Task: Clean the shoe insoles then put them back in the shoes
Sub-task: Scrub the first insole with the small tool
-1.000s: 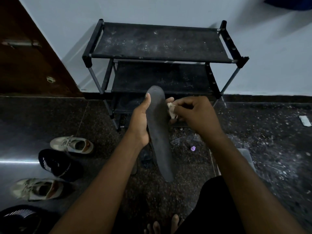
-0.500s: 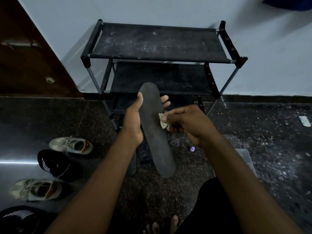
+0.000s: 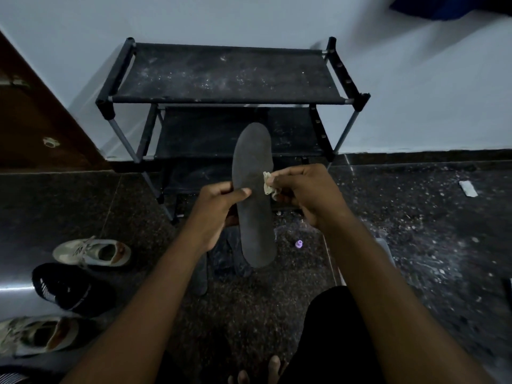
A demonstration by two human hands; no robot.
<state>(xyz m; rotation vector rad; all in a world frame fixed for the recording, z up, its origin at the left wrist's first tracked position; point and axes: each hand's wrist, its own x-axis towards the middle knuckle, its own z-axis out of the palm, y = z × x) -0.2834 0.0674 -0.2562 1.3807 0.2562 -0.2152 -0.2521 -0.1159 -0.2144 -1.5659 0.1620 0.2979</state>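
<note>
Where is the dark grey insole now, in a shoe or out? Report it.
Out. The dark grey foam insole is held in the air by the left hand, above the floor.

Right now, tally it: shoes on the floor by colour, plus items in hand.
Pale shoes: 2
Black shoes: 2 (one cut off at the frame edge)
Insole, in left hand: 1
Cloth, in right hand: 1
Total: 6
</note>
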